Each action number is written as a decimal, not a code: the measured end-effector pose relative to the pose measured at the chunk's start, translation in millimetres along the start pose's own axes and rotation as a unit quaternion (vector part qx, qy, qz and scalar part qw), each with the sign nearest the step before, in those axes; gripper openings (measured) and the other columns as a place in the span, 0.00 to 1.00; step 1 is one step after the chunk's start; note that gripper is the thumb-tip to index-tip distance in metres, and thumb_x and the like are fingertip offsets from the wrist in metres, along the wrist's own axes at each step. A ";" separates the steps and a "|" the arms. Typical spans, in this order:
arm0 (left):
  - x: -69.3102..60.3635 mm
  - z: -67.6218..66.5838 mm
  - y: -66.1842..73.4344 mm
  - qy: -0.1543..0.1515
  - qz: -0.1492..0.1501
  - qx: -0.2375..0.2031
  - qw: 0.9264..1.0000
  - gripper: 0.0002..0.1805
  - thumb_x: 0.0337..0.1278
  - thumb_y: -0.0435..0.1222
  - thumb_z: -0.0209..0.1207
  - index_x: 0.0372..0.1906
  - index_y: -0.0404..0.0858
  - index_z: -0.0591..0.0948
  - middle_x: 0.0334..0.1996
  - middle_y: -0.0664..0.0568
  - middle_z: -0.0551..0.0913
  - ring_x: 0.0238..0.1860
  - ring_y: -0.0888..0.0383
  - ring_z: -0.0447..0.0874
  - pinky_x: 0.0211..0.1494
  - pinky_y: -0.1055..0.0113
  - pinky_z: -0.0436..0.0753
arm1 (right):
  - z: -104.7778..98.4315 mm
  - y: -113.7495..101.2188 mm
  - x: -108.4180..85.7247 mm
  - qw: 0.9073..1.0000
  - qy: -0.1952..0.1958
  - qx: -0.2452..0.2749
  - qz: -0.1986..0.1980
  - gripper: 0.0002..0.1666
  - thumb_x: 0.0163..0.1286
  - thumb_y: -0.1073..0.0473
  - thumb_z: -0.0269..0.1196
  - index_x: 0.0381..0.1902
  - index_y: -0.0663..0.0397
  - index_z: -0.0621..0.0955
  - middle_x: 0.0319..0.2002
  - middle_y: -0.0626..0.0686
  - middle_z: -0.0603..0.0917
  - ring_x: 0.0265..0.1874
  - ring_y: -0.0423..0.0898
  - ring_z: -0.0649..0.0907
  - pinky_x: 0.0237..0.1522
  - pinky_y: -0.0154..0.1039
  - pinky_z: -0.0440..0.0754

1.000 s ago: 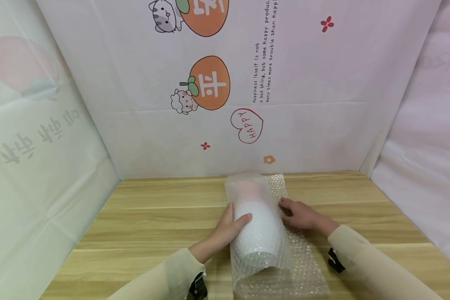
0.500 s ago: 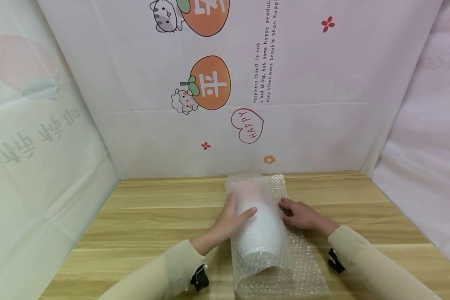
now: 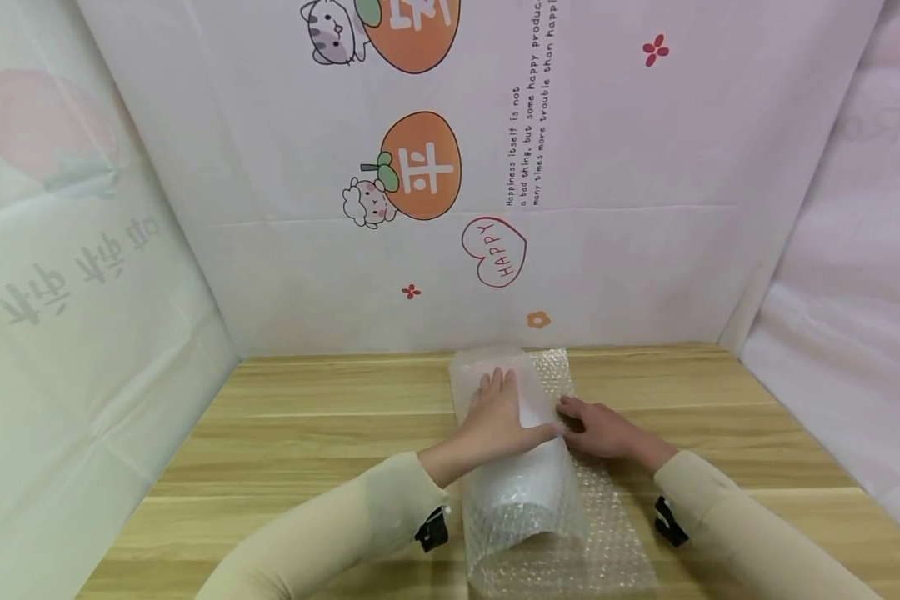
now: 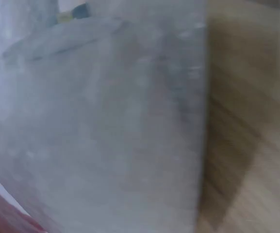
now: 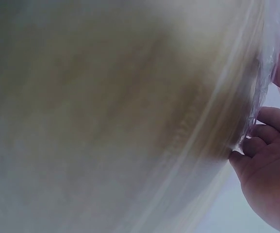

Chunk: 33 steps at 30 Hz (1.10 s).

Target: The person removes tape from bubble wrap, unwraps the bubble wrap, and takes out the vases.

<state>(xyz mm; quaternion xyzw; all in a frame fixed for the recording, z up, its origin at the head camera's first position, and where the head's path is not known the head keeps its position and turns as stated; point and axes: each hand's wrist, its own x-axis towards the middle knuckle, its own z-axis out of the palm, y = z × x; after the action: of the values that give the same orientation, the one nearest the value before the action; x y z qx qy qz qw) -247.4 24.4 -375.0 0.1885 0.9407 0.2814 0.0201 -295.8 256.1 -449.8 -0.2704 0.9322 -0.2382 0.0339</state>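
Note:
A white, roughly cylindrical object [image 3: 528,479] lies inside bubble wrap [image 3: 607,542], its far end covered by my left hand. Its exact kind is hard to tell through the plastic. My left hand [image 3: 498,421] rests across the top of the wrapped object, fingers extended toward the far side and thumb out to the right. Seen from the left wrist, the wrapped surface [image 4: 106,136] fills most of the view, blurred. On the right side, my right hand [image 3: 600,429] touches the wrap with its fingertips; in the right wrist view its fingers [image 5: 271,119] meet the plastic edge.
The wood-grain table [image 3: 330,433] extends to both sides of the wrap. A printed white cloth [image 3: 607,275] hangs behind it, with pale cloth sides at left [image 3: 82,333] and right [image 3: 855,333]. A flat part of the wrap reaches toward the front edge.
My left hand has moved from the object's left side up and rightward onto its top, and its thumb now reaches near the right hand. The right hand and wrap stay put.

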 end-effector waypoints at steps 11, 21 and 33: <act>1.1 13.1 22.4 -0.033 -0.021 0.134 0.990 0.65 0.39 0.74 0.59 0.75 0.33 0.55 0.74 0.40 0.53 0.75 0.45 0.44 0.73 0.49 0.49 | 0.9 -1.5 0.1 1.000 -0.008 0.012 0.012 0.32 0.69 0.61 0.59 0.65 0.77 0.67 0.69 0.73 0.60 0.66 0.69 0.62 0.64 0.62 0.62; -0.7 12.3 24.8 -0.040 -0.013 0.169 0.985 0.61 0.37 0.66 0.67 0.73 0.33 0.60 0.73 0.37 0.55 0.74 0.43 0.46 0.73 0.49 0.51 | 1.6 2.0 0.4 1.000 0.004 0.003 0.008 0.34 0.68 0.58 0.61 0.64 0.77 0.68 0.67 0.74 0.62 0.65 0.69 0.64 0.64 0.60 0.63; -1.0 10.6 24.1 -0.042 -0.027 0.123 0.991 0.59 0.40 0.61 0.68 0.74 0.33 0.59 0.74 0.37 0.52 0.75 0.42 0.44 0.73 0.48 0.48 | 0.4 -1.2 -0.1 1.000 0.003 0.006 0.015 0.34 0.67 0.58 0.63 0.64 0.77 0.68 0.67 0.73 0.63 0.65 0.69 0.64 0.64 0.60 0.62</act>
<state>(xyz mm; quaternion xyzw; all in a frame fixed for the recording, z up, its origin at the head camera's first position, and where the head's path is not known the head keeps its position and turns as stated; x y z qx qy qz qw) -236.7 48.2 -371.0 0.1757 0.9713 0.1542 0.0440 -295.1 255.1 -449.6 -0.2551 0.9348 -0.2442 0.0367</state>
